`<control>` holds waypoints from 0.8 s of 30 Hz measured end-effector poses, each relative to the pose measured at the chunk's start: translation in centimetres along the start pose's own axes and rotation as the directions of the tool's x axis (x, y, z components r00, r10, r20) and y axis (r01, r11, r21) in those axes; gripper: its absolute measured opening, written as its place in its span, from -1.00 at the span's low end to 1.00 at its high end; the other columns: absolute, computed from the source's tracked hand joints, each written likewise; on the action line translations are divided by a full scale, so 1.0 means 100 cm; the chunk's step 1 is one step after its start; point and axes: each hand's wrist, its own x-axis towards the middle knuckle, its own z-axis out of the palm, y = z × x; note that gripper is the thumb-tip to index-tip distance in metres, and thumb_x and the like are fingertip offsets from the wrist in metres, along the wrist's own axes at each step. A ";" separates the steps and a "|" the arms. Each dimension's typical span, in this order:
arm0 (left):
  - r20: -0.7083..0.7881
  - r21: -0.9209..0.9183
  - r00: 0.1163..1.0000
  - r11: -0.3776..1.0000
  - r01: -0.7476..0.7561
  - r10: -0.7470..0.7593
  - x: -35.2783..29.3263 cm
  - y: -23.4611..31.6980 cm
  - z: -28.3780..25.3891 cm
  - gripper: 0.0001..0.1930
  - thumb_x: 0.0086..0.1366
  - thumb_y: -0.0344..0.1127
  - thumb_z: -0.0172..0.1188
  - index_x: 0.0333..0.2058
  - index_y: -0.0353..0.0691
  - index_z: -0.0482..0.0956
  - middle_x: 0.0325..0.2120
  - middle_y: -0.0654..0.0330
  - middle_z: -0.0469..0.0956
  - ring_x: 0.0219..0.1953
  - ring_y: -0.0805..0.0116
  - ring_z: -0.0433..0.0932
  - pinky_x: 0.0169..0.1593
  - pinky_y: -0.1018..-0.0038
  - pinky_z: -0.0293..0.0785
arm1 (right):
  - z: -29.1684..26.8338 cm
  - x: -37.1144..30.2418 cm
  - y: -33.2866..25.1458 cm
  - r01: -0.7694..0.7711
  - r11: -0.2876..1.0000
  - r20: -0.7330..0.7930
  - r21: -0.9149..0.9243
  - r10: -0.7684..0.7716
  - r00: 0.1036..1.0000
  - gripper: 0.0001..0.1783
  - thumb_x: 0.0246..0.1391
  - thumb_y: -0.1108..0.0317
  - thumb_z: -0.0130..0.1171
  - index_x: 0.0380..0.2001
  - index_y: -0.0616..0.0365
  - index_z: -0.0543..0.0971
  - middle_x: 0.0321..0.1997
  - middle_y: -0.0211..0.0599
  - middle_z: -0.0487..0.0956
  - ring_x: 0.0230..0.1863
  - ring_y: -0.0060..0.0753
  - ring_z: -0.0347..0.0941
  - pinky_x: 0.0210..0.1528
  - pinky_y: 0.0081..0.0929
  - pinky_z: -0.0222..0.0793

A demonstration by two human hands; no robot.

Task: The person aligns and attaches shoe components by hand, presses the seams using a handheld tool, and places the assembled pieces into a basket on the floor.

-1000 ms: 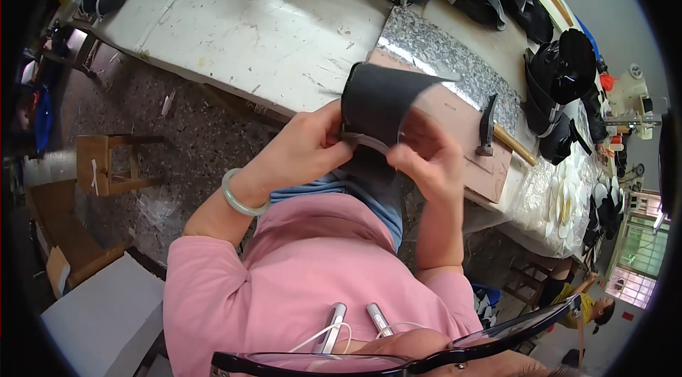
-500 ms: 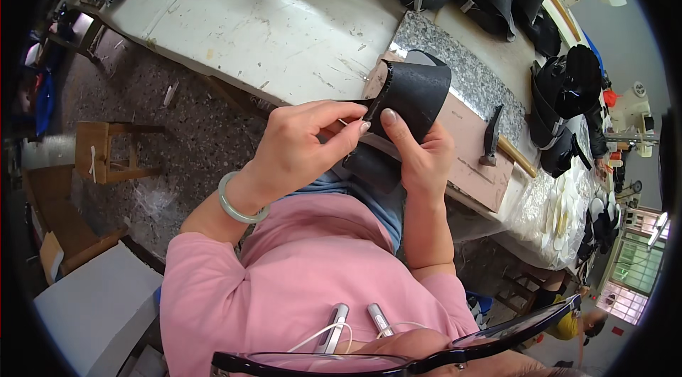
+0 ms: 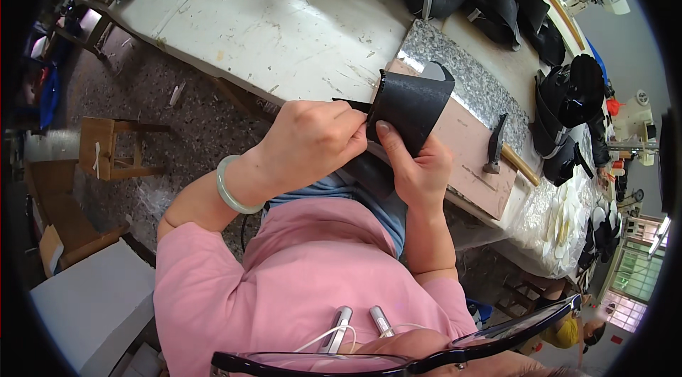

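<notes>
A curved black leather piece (image 3: 412, 108), bent into an open tube shape, is held above my lap at the table's edge. My right hand (image 3: 420, 167) grips its lower side, thumb on the outer face and fingers behind. At its left edge my left hand (image 3: 316, 139) is closed, thumb and bent fingers pinching the rim. The back of the left hand hides most of its fingertips. A dark flap of the same material shows just behind the left fingers. Lower down, another dark rounded part (image 3: 373, 174) hangs beneath the hands over my lap.
A hammer (image 3: 495, 146) with a wooden handle lies on a pinkish board (image 3: 469, 171), beside a grey speckled slab (image 3: 465, 68). Several black leather pieces (image 3: 490, 4) with pale strips lie across the white table (image 3: 284, 29). A wooden stool (image 3: 99, 148) stands at left.
My left hand has turned so its back faces up, and its fingertips have moved in against the leather's edge. The leather piece has tilted and shifted slightly down.
</notes>
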 end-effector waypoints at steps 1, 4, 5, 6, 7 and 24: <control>-0.009 0.006 1.000 1.000 -0.020 0.020 0.000 -0.001 0.001 -0.92 -0.03 -0.53 0.21 -0.48 -0.35 0.53 -0.65 0.13 0.47 -0.65 0.22 0.48 -0.55 0.43 0.43 | 0.000 0.000 0.000 -0.008 1.000 0.012 -0.012 0.008 1.000 -0.84 0.02 0.47 0.26 -0.30 0.28 0.60 -0.42 -0.32 0.66 -0.44 -0.68 0.50 -0.36 -0.65 0.40; -0.036 0.018 0.998 0.999 -0.048 0.049 0.000 -0.003 0.006 -0.93 -0.04 -0.54 0.21 -0.50 -0.34 0.53 -0.66 0.13 0.46 -0.65 0.22 0.48 -0.55 0.43 0.43 | -0.001 -0.001 -0.006 0.012 0.996 0.036 -0.083 -0.009 0.999 -0.84 0.02 0.47 0.26 -0.30 0.28 0.60 -0.42 -0.31 0.65 -0.45 -0.68 0.50 -0.37 -0.65 0.40; -0.055 0.027 0.997 0.998 -0.057 0.059 0.000 -0.005 0.007 -0.93 -0.04 -0.54 0.20 -0.51 -0.34 0.53 -0.66 0.13 0.47 -0.65 0.22 0.49 -0.55 0.44 0.43 | -0.001 -0.001 -0.005 0.010 0.996 0.037 -0.084 -0.007 0.999 -0.84 0.02 0.47 0.26 -0.30 0.28 0.60 -0.42 -0.31 0.65 -0.45 -0.68 0.50 -0.37 -0.65 0.40; -0.055 0.025 0.997 0.998 -0.056 0.057 -0.001 -0.007 0.007 -0.93 -0.04 -0.54 0.20 -0.51 -0.34 0.53 -0.66 0.13 0.47 -0.65 0.22 0.49 -0.55 0.44 0.43 | -0.001 -0.001 -0.005 0.005 0.998 0.035 -0.066 -0.003 0.999 -0.84 0.02 0.47 0.25 -0.29 0.28 0.60 -0.43 -0.32 0.65 -0.45 -0.68 0.49 -0.37 -0.65 0.40; -0.074 -0.054 0.997 0.998 -0.031 0.027 -0.001 -0.009 0.007 -0.93 -0.03 -0.54 0.20 -0.49 -0.35 0.55 -0.64 0.13 0.49 -0.65 0.27 0.49 -0.55 0.47 0.42 | -0.001 0.000 -0.005 0.001 0.999 0.034 -0.048 0.001 0.999 -0.84 0.03 0.46 0.25 -0.29 0.29 0.60 -0.43 -0.33 0.65 -0.45 -0.68 0.49 -0.36 -0.65 0.40; -0.033 -0.237 0.998 0.971 0.039 -0.049 -0.008 -0.008 -0.002 -0.89 -0.01 -0.54 0.23 -0.43 -0.38 0.57 -0.60 0.11 0.54 -0.60 0.28 0.53 -0.51 0.49 0.46 | 0.001 0.001 -0.007 -0.019 1.000 0.036 -0.017 0.020 0.999 -0.84 0.02 0.46 0.26 -0.31 0.29 0.60 -0.43 -0.31 0.65 -0.43 -0.65 0.51 -0.37 -0.63 0.41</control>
